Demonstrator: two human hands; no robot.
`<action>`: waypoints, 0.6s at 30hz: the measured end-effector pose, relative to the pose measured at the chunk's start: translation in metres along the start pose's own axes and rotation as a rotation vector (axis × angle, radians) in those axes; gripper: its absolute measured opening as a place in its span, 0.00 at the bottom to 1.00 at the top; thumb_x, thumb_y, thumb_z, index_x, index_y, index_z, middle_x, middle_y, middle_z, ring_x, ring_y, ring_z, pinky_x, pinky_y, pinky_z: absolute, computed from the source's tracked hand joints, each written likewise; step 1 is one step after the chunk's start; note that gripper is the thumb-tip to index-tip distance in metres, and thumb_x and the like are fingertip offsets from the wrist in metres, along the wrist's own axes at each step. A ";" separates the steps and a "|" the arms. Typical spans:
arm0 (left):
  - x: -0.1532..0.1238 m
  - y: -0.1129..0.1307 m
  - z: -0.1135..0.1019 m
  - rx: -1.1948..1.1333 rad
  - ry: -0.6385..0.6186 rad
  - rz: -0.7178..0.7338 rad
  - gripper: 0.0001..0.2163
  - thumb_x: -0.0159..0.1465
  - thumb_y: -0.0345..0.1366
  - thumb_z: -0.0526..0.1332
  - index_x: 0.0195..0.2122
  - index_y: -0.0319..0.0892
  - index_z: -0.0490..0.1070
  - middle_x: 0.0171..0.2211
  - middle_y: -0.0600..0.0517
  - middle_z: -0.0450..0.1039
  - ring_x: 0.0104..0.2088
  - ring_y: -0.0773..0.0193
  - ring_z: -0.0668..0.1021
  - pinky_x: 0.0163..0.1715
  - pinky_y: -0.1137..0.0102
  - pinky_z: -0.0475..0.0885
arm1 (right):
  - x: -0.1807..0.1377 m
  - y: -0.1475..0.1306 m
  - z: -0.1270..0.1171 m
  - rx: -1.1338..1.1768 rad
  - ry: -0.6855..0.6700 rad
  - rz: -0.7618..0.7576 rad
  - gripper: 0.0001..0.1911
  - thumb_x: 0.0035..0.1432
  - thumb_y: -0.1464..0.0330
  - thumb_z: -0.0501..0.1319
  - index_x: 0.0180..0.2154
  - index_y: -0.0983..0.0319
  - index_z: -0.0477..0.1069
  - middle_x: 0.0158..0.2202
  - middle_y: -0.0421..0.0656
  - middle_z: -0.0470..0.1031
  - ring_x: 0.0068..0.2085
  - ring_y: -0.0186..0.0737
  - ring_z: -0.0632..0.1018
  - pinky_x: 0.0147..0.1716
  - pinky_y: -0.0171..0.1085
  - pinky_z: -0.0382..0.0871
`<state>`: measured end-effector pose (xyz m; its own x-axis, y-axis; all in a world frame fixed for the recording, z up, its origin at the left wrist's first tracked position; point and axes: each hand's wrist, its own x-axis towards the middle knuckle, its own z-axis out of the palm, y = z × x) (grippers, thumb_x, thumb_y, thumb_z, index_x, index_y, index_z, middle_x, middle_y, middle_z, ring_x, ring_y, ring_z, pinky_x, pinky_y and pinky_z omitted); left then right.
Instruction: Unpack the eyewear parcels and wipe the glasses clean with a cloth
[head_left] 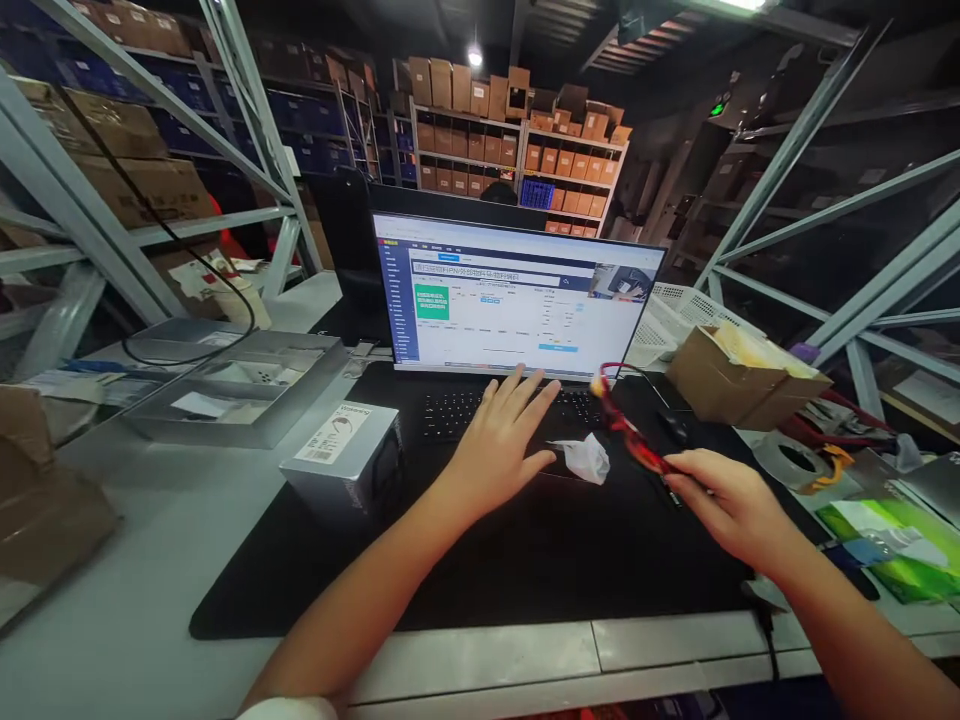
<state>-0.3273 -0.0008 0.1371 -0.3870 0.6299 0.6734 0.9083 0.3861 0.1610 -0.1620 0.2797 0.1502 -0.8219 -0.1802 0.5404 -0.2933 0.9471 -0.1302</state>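
Note:
My left hand (504, 433) lies flat with fingers spread on the laptop's keyboard (457, 411), below the lit screen (510, 297). My right hand (726, 502) pinches the black end of a red cable (628, 432) that arcs up over the black mat (525, 550). The cable carries a yellow connector at its top. A crumpled white scrap (589, 458) rests on the laptop between the two hands.
A small grey box with a white label (346, 458) stands left of the laptop. A grey metal tray (238, 385) lies further left. An open cardboard box (739, 380), a tape roll (791, 462) and a green packet (892, 535) sit right. Shelving racks surround the table.

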 end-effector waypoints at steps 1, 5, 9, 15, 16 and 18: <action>-0.001 -0.002 -0.005 0.011 0.000 -0.010 0.37 0.64 0.38 0.67 0.70 0.43 0.52 0.71 0.40 0.55 0.73 0.42 0.53 0.68 0.42 0.56 | -0.013 0.011 -0.001 -0.045 0.019 0.055 0.15 0.70 0.61 0.55 0.44 0.61 0.77 0.37 0.47 0.82 0.36 0.43 0.82 0.36 0.39 0.77; -0.005 -0.005 -0.028 0.032 0.096 -0.040 0.31 0.66 0.41 0.64 0.68 0.44 0.56 0.69 0.41 0.58 0.72 0.43 0.54 0.68 0.42 0.56 | -0.059 0.050 0.018 -0.174 0.018 0.195 0.19 0.70 0.58 0.54 0.43 0.61 0.79 0.39 0.48 0.84 0.38 0.46 0.84 0.37 0.41 0.79; -0.010 0.009 -0.051 0.030 0.198 0.011 0.23 0.66 0.39 0.65 0.61 0.42 0.65 0.66 0.40 0.63 0.72 0.43 0.56 0.67 0.42 0.57 | -0.089 0.059 0.061 -0.138 -0.090 0.145 0.20 0.71 0.59 0.52 0.42 0.61 0.80 0.38 0.48 0.84 0.36 0.47 0.84 0.36 0.42 0.80; -0.044 0.011 -0.099 0.135 0.140 0.077 0.16 0.66 0.36 0.65 0.54 0.43 0.71 0.64 0.40 0.66 0.71 0.42 0.59 0.66 0.42 0.60 | -0.124 0.060 0.110 -0.034 -0.096 0.047 0.18 0.69 0.60 0.55 0.42 0.60 0.81 0.38 0.48 0.84 0.36 0.49 0.84 0.39 0.47 0.82; -0.053 0.007 -0.105 0.155 0.153 0.065 0.16 0.65 0.34 0.66 0.54 0.43 0.71 0.63 0.40 0.67 0.70 0.42 0.60 0.65 0.43 0.60 | -0.129 0.060 0.115 -0.020 -0.094 0.051 0.16 0.69 0.61 0.56 0.42 0.59 0.81 0.39 0.49 0.84 0.37 0.50 0.84 0.40 0.47 0.82; -0.070 -0.001 -0.108 0.166 0.216 0.016 0.15 0.64 0.30 0.66 0.52 0.43 0.72 0.60 0.41 0.70 0.68 0.44 0.64 0.64 0.45 0.63 | -0.139 0.059 0.121 -0.004 -0.091 0.055 0.14 0.68 0.64 0.57 0.42 0.58 0.82 0.39 0.48 0.84 0.39 0.51 0.85 0.42 0.49 0.82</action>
<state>-0.2842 -0.1177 0.1676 -0.3137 0.4856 0.8160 0.8688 0.4935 0.0404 -0.1243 0.3284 -0.0326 -0.8775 -0.1512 0.4552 -0.2449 0.9572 -0.1543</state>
